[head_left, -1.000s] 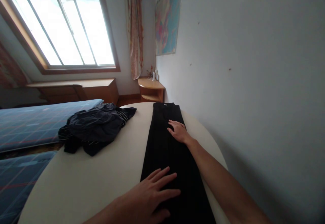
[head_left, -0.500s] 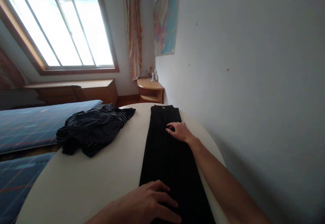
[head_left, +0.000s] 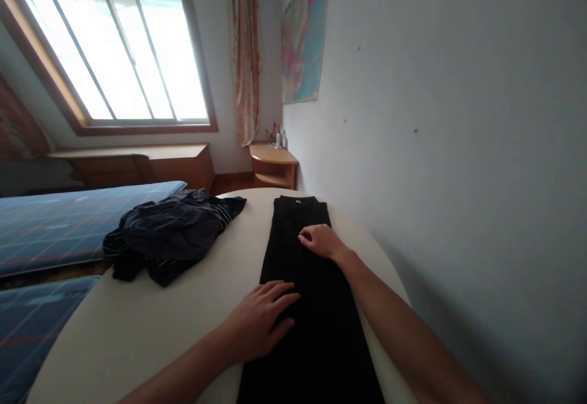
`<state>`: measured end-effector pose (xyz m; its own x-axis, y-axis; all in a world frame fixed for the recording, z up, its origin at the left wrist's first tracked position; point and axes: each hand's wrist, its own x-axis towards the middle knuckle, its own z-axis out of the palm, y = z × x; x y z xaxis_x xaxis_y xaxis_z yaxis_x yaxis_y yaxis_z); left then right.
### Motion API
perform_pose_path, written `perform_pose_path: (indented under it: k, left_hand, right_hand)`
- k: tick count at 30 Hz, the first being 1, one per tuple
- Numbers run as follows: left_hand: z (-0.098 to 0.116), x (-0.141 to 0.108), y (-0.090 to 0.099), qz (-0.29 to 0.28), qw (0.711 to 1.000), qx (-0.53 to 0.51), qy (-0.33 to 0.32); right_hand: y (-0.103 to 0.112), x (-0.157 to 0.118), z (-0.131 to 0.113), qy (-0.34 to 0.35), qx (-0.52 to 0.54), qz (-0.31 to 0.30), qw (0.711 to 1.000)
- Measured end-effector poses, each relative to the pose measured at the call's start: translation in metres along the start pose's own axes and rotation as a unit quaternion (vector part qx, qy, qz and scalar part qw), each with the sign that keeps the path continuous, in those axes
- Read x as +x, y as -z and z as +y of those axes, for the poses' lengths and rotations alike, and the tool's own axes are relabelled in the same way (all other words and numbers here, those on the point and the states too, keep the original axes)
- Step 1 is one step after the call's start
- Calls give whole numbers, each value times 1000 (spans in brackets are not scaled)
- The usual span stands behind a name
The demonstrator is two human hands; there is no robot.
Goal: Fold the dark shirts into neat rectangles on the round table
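Head view is taken from above a round white table [head_left: 151, 324], and everything is placed here against the long black garment [head_left: 302, 306] that lies flat along the right part of this table.

Far to the left of the garment, blue bedding [head_left: 55, 227] is seen beyond the table edge. Nearer, still to the left of it and apart from it, a crumpled dark heap of clothes [head_left: 169, 233] with thin pale stripes rests on the table.

On the left edge of the garment, about halfway along it, the left hand [head_left: 259, 321] is laid flat with the fingers spread and pressed down on the cloth. Further up and slightly to the right, the right hand [head_left: 321, 240] is set on the cloth with the fingers curled together; whether a fold is pinched under them cannot be told.

For smoothing such cloth well, it is judged that one palm should be kept as an anchor while the other is moved outward along the length, so that no crease is pushed sideways.

The near end of the garment is cut off by the lower border. Its kind, trousers or a folded dress, is hard to make out, because the black cloth shows almost no seams.
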<state>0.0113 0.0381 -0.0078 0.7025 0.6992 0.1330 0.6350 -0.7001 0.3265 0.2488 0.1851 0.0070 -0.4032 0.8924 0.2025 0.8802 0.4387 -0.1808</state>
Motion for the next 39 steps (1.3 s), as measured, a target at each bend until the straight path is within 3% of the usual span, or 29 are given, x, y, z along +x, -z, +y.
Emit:
perform_pose_path:
  k: [5,10,15,23,32,39]
  left_hand:
    - [-30,35,11,59,997,45,16]
    - [-60,55,0,58,995,50,70]
    - [-66,54,-8,31,996,30,80]
    - [-66,55,-7,26,997,6,76]
    - [-62,57,-1,8,996,-9,90]
    - [-64,57,-4,9,996,-8,86]
  right_hand:
    - [1,29,-7,-25,-55,-37,998]
    - [-5,70,-9,-47,-29,-17,998]
    - [-18,117,-8,-54,-4,26,998]
    - [-44,175,-9,-79,9,11,997]
    - [-55,205,3,-169,36,20,985]
    - [-53,191,3,-152,36,46,987]
